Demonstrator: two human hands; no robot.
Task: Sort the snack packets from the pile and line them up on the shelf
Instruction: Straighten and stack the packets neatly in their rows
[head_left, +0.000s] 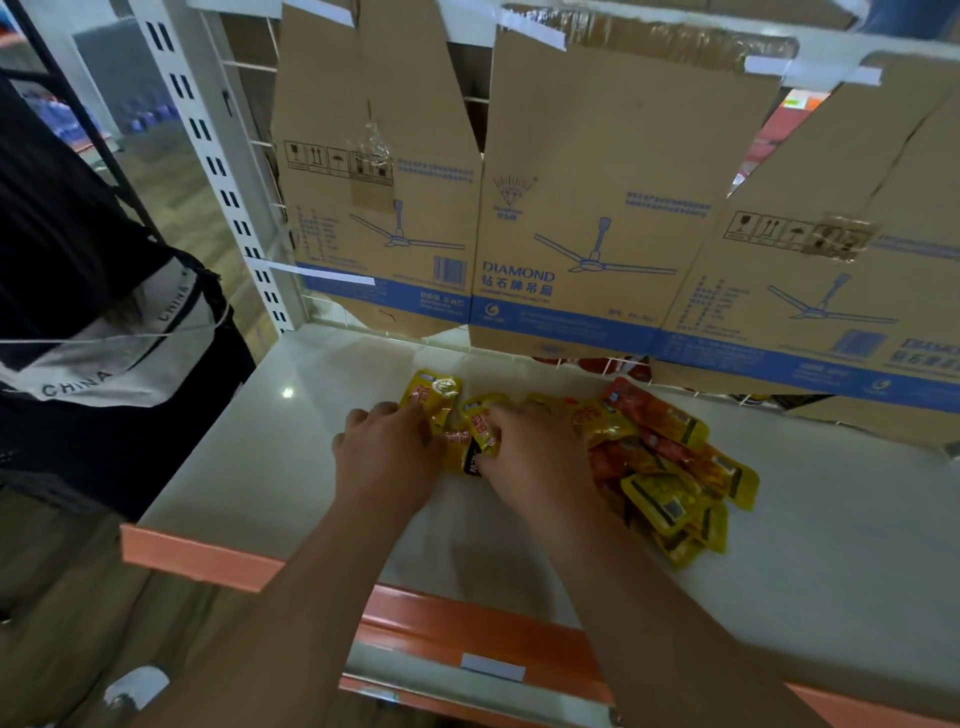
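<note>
A pile of yellow and red-orange snack packets (670, 467) lies on the white shelf (270, 457), right of centre. One yellow packet (431, 397) lies flat to the left of the pile, under the fingertips of my left hand (387, 457). My right hand (530, 452) pinches another yellow packet (480, 431) between thumb and fingers, just right of the first one. A small red packet (457, 438) shows between the two hands; who holds it is hidden.
Flattened cardboard fan boxes (587, 218) hang along the wire back of the shelf. An orange lip (208, 564) edges the shelf front. A white slotted upright (223, 171) stands at the left. A person in dark clothes with a grey bag (119, 353) stands beside the shelf's left end.
</note>
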